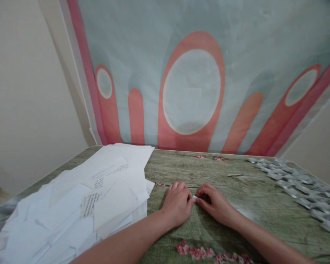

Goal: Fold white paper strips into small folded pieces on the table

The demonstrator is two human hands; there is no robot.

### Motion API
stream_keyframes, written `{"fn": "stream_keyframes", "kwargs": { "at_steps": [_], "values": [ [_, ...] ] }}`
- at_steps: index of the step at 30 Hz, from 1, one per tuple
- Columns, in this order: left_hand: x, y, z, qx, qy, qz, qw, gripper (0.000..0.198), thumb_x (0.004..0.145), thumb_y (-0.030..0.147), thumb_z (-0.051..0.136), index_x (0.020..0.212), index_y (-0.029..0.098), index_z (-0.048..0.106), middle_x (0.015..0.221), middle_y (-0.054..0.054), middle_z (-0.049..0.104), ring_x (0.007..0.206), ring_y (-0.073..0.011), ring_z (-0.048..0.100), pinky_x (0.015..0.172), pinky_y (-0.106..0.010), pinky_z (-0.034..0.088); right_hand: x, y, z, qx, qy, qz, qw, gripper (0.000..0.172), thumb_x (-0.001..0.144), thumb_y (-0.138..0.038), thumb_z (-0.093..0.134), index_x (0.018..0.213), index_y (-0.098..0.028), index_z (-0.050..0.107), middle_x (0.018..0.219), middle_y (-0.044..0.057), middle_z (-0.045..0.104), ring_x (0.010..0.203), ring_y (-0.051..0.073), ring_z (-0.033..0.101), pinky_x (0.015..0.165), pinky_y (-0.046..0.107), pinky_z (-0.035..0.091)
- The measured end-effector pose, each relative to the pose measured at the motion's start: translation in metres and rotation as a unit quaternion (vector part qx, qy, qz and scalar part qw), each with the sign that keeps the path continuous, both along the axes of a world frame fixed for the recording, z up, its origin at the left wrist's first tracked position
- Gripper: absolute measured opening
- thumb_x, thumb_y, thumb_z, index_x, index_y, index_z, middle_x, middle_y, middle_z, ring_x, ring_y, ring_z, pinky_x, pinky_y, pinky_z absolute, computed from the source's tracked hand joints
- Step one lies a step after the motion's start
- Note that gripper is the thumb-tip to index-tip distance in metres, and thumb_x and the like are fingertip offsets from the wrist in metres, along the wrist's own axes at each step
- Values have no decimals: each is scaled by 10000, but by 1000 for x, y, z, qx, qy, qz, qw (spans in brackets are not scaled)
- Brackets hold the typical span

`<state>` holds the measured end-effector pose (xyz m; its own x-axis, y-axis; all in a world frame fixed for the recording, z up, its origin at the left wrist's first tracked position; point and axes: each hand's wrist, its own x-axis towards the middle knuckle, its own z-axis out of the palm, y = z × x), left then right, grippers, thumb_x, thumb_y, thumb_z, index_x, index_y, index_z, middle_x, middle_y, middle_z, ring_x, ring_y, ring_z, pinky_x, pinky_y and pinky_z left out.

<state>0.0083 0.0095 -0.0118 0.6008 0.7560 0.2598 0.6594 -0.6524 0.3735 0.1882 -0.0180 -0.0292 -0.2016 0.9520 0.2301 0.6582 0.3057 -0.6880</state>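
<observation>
Near the middle of the table my left hand (178,202) and my right hand (216,204) meet, fingertips almost touching. Between them shows a small piece of white paper (194,198), pinched from both sides. Most of it is hidden by the fingers, so its full shape cannot be made out. My left hand is curled with its back upward. On my right hand, thumb and forefinger press together with a gap behind them. A large heap of white paper sheets (121,205) lies just left of my left hand, some with printed text.
Grey folded strips (299,187) lie in a zigzag lattice along the table's right side. The wood-patterned table (178,167) bears pink flower prints (198,252). Behind its far edge hangs a blue-grey and red backdrop (143,47); a pale wall (30,91) stands at left.
</observation>
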Motion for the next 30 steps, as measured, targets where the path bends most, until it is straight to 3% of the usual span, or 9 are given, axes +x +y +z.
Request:
{"fn": "stream_keyframes", "kwargs": {
  "at_steps": [9,17,21,30],
  "values": [
    [-2,-2,0,-5,-19,-4,1000,151,853,309,515,966,209,518,995,-37,503,967,-220,432,839,-353,349,-3,1,-4,9,4,-21,1000,65,804,-226,562,752,-187,569,821,36,549,804,187,529,728,310,417],
    [-4,4,-3,-45,-56,-34,997,149,818,315,579,921,212,549,958,-26,534,943,-209,466,825,-323,369,-4,-3,-5,15,16,-27,999,59,808,-223,563,758,-192,567,824,34,553,804,189,528,729,309,415],
    [-4,5,-4,-74,-91,-62,991,71,814,224,577,872,208,540,906,-11,571,895,-189,496,788,-290,383,-6,-4,-6,21,15,-29,999,62,817,-232,559,765,-198,552,821,28,558,800,188,527,725,307,411],
    [-4,5,-5,-115,-120,-56,984,152,794,178,588,932,206,532,907,-11,598,881,-184,530,778,-279,404,-6,-8,-11,20,-12,-40,999,85,834,-277,542,795,-205,560,758,13,590,732,190,527,671,304,389]
  ]
}}
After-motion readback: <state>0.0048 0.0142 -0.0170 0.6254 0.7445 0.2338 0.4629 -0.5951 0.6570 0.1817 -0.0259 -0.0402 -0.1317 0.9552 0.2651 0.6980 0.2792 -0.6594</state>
